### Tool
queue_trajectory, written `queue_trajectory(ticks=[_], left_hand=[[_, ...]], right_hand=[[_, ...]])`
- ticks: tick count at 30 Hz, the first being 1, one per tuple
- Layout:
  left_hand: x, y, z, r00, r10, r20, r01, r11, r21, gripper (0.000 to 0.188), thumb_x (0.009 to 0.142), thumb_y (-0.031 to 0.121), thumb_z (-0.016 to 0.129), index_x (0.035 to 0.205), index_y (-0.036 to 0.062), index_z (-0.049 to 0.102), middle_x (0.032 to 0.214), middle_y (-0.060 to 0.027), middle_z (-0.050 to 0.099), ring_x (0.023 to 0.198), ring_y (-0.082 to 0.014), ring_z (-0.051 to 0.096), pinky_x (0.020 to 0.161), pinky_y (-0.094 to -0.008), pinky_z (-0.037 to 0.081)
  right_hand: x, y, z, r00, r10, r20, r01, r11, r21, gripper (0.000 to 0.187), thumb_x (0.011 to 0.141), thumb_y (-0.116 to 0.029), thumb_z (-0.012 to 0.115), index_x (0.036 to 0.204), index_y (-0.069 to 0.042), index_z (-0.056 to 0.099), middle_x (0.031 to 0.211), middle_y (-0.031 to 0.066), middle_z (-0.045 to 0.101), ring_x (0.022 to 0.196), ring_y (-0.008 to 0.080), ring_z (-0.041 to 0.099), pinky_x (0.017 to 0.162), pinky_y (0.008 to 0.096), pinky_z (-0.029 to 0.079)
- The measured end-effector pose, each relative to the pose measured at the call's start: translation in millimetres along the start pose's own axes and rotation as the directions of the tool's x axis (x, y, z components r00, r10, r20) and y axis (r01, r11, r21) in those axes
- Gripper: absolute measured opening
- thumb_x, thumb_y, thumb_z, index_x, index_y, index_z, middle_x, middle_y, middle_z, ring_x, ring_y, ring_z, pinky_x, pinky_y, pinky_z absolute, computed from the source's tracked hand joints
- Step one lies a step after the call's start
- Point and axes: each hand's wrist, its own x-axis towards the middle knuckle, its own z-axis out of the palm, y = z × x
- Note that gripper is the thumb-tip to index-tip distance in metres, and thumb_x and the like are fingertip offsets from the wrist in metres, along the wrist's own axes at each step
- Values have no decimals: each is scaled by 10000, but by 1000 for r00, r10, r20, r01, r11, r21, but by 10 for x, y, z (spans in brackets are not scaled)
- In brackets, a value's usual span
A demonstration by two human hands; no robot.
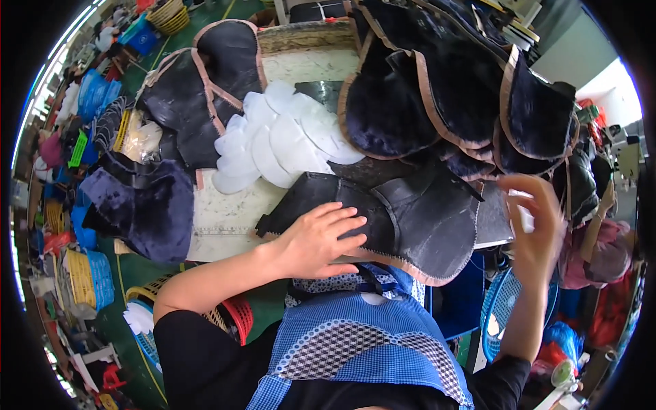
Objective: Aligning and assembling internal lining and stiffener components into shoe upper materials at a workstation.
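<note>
A black leather-like piece with brown edge binding and a curved seam lies at the table's front edge. My left hand rests flat on its left part, fingers spread, holding nothing. To the right of the piece my right hand is raised and smeared by motion. Its fingers are bent, and something white shows between them; I cannot tell whether it is held. Beyond the piece lies a heap of white translucent rounded sheets. Similar bound pieces with dark fuzzy sides are piled at the far right.
More black bound pieces lie at the table's far left, and a dark fuzzy piece hangs over its left edge. Baskets stand on the floor, including a blue one at right and a red one at left. Another person is at far right.
</note>
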Motion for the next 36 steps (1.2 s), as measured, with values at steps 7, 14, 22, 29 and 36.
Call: queue_trajectory(ticks=[7,14,22,29,36], left_hand=[[492,-132,-62,968,-238,-74,219,954,-207,214,893,246,757,1003,62,748,955,-120,751,859,-306,731,761,-386,585],[1312,-342,-240,917,-397,20,109,202,-973,337,1074,181,561,1365,13,591,1336,-115,627,1258,-220,608,832,-325,616],[2115,-364,-31,925,-196,-325,-12,841,-541,107,988,70,665,1055,-1,710,919,-34,701,801,-84,657,730,-245,543],[2068,7,-68,826,217,-521,-196,976,95,449,825,-45,743,1254,41,642,1267,-140,609,1075,-295,637,860,-384,550],[2855,718,991,884,467,22,-460,878,-130,622,956,431,660,1407,17,548,1446,-216,545,1404,-354,475,1198,-486,328]], right_hand=[[286,744,854,935,276,222,-240,955,-177,348,936,-225,707,1185,16,681,1075,193,710,1014,324,676,903,378,520],[150,651,717,989,93,116,-124,944,305,195,936,-84,705,1096,23,674,981,87,696,946,160,636,886,292,487],[4,653,764,913,-162,-375,98,978,-183,465,776,-1,786,1219,-46,654,1237,157,656,1220,362,561,1026,447,471],[-1149,1416,-298,879,323,-351,-406,892,-197,175,764,50,736,889,-73,737,923,85,737,879,275,707,791,375,574],[-1173,2033,-990,988,153,29,-68,589,-805,515,730,-173,810,1199,-37,646,1328,147,633,1254,309,579,1025,443,509]])
